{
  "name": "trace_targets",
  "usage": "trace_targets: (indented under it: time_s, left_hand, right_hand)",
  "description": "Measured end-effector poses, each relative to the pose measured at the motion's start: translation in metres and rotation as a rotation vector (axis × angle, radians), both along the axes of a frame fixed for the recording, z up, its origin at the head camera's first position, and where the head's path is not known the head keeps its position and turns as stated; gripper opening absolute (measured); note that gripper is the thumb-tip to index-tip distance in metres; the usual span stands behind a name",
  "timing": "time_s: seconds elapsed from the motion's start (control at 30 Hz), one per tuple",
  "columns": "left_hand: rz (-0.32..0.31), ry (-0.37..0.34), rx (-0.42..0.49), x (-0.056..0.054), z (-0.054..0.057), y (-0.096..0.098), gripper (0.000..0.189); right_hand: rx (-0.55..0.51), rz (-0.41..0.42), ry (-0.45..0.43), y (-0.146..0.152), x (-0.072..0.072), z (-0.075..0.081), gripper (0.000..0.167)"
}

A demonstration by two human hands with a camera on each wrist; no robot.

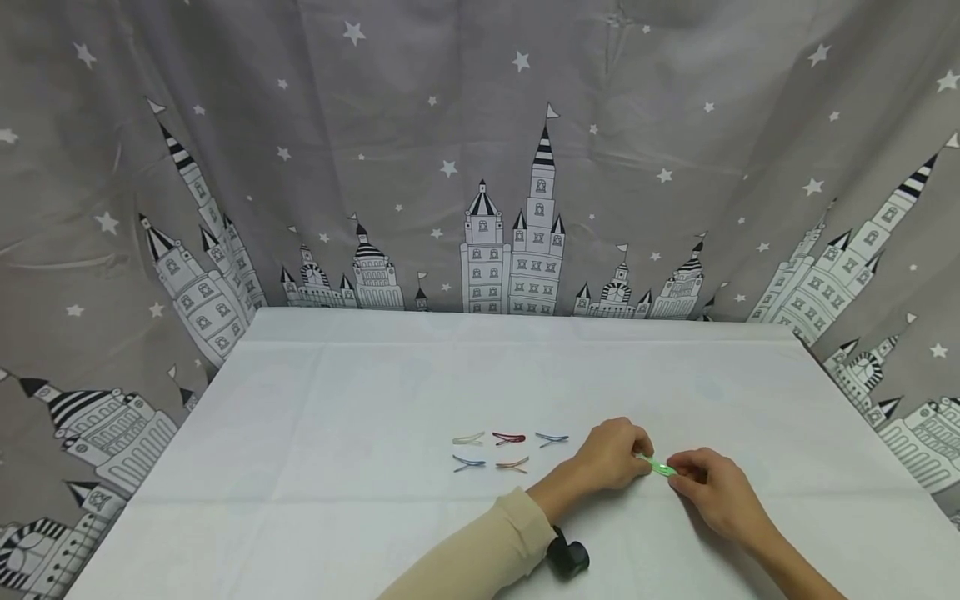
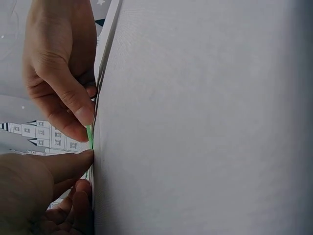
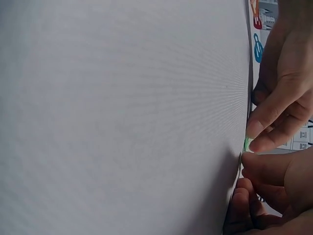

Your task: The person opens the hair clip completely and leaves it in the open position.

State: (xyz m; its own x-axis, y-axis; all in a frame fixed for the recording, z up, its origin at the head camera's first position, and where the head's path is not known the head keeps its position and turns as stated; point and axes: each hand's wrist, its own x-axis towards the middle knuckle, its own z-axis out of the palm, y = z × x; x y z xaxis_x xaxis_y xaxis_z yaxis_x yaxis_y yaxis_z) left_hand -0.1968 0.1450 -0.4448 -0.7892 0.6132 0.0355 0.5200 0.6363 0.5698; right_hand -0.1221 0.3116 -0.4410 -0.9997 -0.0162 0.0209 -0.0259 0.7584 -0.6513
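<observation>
Low over the right part of the white table, a green hair clip (image 1: 662, 468) is held between both hands. My left hand (image 1: 617, 454) pinches its left end with thumb and fingertips. The other end is gripped between the thumb and fingers of my right hand (image 1: 716, 492). In the left wrist view only a thin strip of the green clip (image 2: 90, 136) shows between the fingertips. Fingers hide much of it in the right wrist view too, so I cannot tell whether the clip is snapped open.
Left of my hands lie several hair clips in two rows: a pale one (image 1: 468, 438), a red one (image 1: 509, 437), a blue one (image 1: 552, 438), another blue one (image 1: 468, 462) and an orange one (image 1: 513, 465). A grey castle-print curtain (image 1: 420, 167) hangs behind the table (image 1: 337, 417).
</observation>
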Motion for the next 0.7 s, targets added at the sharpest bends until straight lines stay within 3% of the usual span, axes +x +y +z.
trace_targets:
  time_s: [0.4,0.7]
  left_hand:
    - [0.017,-0.015,-0.007,0.0050,0.0049,-0.0026,0.004]
    - [-0.016,-0.014,0.071,0.0054,0.0028,-0.0065,0.011]
  right_hand:
    - [-0.002,-0.011,-0.008,-0.0004,-0.0026,-0.0018,0.016]
    - [-0.004,-0.026,-0.016,-0.0020,-0.0018,-0.0003,0.010]
